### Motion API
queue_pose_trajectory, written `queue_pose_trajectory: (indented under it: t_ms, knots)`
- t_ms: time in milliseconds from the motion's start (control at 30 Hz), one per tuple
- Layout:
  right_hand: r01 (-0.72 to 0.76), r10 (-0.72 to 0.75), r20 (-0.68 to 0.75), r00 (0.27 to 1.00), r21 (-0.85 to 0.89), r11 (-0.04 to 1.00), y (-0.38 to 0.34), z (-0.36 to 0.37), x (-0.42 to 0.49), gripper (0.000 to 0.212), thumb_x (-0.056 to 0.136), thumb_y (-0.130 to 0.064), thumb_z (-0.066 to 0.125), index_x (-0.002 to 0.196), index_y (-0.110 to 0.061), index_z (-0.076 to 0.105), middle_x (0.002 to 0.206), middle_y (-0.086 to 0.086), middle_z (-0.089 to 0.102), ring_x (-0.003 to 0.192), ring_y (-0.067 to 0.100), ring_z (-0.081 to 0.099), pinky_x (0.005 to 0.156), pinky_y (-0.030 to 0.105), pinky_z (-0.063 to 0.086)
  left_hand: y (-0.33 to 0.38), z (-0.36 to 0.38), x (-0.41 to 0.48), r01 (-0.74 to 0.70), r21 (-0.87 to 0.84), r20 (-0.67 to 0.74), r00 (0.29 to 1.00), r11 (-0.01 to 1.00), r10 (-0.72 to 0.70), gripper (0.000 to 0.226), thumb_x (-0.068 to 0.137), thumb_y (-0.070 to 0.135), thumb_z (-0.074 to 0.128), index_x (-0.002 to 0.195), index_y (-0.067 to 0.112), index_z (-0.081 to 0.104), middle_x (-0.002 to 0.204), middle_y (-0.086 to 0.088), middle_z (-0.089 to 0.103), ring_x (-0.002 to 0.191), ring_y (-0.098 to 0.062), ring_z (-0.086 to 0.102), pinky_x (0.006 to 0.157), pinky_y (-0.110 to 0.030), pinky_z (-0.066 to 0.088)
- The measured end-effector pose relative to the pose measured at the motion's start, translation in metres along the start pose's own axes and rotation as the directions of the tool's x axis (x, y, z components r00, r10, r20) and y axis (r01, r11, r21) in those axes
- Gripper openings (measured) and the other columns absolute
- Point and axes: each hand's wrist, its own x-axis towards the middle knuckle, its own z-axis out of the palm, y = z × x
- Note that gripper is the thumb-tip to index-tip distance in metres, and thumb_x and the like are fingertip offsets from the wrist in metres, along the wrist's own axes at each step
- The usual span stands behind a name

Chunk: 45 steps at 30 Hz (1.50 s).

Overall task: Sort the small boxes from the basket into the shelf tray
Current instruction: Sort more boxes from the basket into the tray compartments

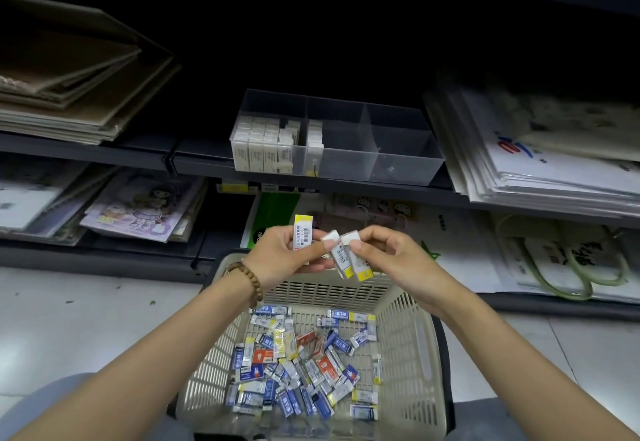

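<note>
The basket (pixel 424 347), beige and slotted, stands on the floor (pixel 86 319) between the person's forearms. A loose pile (pixel 294 368) of small boxes in blue, white, yellow and orange covers its bottom. Both hands meet just above its far rim. The left hand (pixel 278 255), with a bead bracelet (pixel 246 279) at the wrist, has its fingers curled round one box (pixel 303 232). This box is white with a yellow end and a price label, and is held upright. The right hand (pixel 391 255) pinches a pair (pixel 349 260) of like boxes by their white ends. They sit side by side and tilted, with their yellow ends hanging toward the basket, and the left thumb appears to lie against the white end of the one nearer it. Beyond the basket and higher, on a dark shelf (pixel 346 184), sits the clear tray (pixel 405 165), split by dividers. Its compartment farthest left of the basket is packed with rows (pixel 263 144) of upright white boxes, and the next compartment holds a short stack (pixel 314 135) against its left wall. Up and left of the basket lies brown card (pixel 69 87). Up and right of it lie white bags (pixel 536 156). Behind the basket, low on the left, are picture sheets (pixel 138 213).
</note>
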Motion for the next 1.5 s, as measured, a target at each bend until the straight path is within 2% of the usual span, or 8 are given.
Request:
queue_pose_trajectory:
  t_ms: [233,667,800,867,1000,1133,1300,1500]
  knots:
    - [-0.030,0.039,-0.092,0.995,0.102,0.994,0.002,-0.001,0.004,0.007,0.084,-0.017,0.067,0.091,-0.016,0.065,0.086,0.003,0.074,0.075,0.010,0.069,0.066,0.019,0.054,0.003,0.002,-0.002,0.041,-0.124,0.075,0.997,0.991,-0.032,0.024,0.093,0.022,0.047,0.103,0.007,0.062,0.096,-0.009,0.073,0.087,-0.020,0.071,0.065,-0.017,0.056]
    - [-0.126,0.145,-0.081,0.986,0.207,0.970,0.004,0.006,0.005,0.020,0.076,-0.012,0.074,0.077,-0.013,0.054,0.081,0.010,0.068,0.068,0.013,0.062,0.058,0.016,0.050,0.004,0.002,-0.004,0.059,-0.150,0.044,0.998,0.987,-0.053,0.036,0.096,0.030,0.042,0.104,0.004,0.065,0.104,-0.011,0.070,0.084,-0.022,0.071,0.069,-0.022,0.058]
    - [-0.156,0.168,-0.010,0.986,0.309,0.938,0.002,0.002,0.008,0.019,0.083,-0.015,0.066,0.102,-0.019,0.065,0.098,0.006,0.073,0.084,0.014,0.069,0.074,0.020,0.056,0.001,-0.004,-0.001,-0.008,0.143,-0.055,0.998,0.990,0.016,0.033,0.095,0.040,0.040,0.104,0.026,0.069,0.096,-0.001,0.069,0.088,-0.015,0.063,0.079,-0.026,0.053]
    - [-0.141,0.149,-0.003,0.989,0.301,0.943,0.001,-0.001,0.008,0.020,0.086,-0.018,0.062,0.105,-0.019,0.068,0.100,0.005,0.072,0.089,0.015,0.067,0.083,0.024,0.053,0.002,-0.009,0.002,-0.042,0.255,-0.141,0.987,0.966,0.081,0.030,0.095,0.039,0.042,0.108,0.029,0.068,0.080,0.001,0.059,0.076,-0.012,0.055,0.072,-0.022,0.048]
    - [-0.098,0.138,-0.118,0.983,0.292,0.951,0.002,-0.004,0.007,0.027,0.085,-0.016,0.064,0.111,-0.011,0.065,0.100,0.006,0.069,0.097,0.021,0.058,0.095,0.036,0.042,0.004,-0.011,0.000,-0.087,0.185,-0.184,0.975,0.979,0.122,0.011,0.085,0.023,0.063,0.088,0.015,0.070,0.072,-0.001,0.069,0.058,-0.007,0.064,0.056,-0.014,0.052]
    - [-0.069,0.116,-0.142,0.983,0.304,0.950,-0.001,-0.005,0.007,0.019,0.085,-0.017,0.065,0.103,-0.013,0.066,0.085,-0.001,0.071,0.084,0.013,0.062,0.084,0.028,0.046,0.000,-0.007,0.000,-0.051,0.115,-0.227,0.971,0.992,0.076,0.014,0.080,0.014,0.069,0.086,0.005,0.062,0.070,-0.007,0.070,0.058,-0.010,0.068,0.053,-0.015,0.053]
    - [-0.026,0.094,-0.166,0.982,0.370,0.929,0.002,0.000,0.007,0.022,0.086,-0.016,0.064,0.107,-0.015,0.063,0.085,0.004,0.074,0.080,0.012,0.069,0.078,0.024,0.056,-0.007,0.000,-0.001,0.011,-0.153,-0.137,0.990,0.988,-0.032,0.018,0.086,0.008,0.061,0.104,0.010,0.061,0.099,-0.011,0.070,0.086,-0.017,0.071,0.066,-0.019,0.057]
    - [0.046,0.047,-0.224,0.973,0.391,0.919,0.004,0.010,0.010,0.015,0.082,-0.014,0.068,0.097,-0.015,0.065,0.086,0.004,0.073,0.079,0.012,0.070,0.070,0.021,0.055,-0.015,0.017,-0.003,-0.065,-0.105,0.024,0.997,0.992,0.068,0.036,0.074,0.033,0.067,0.109,0.022,0.065,0.107,-0.003,0.071,0.099,-0.015,0.067,0.074,-0.019,0.054]
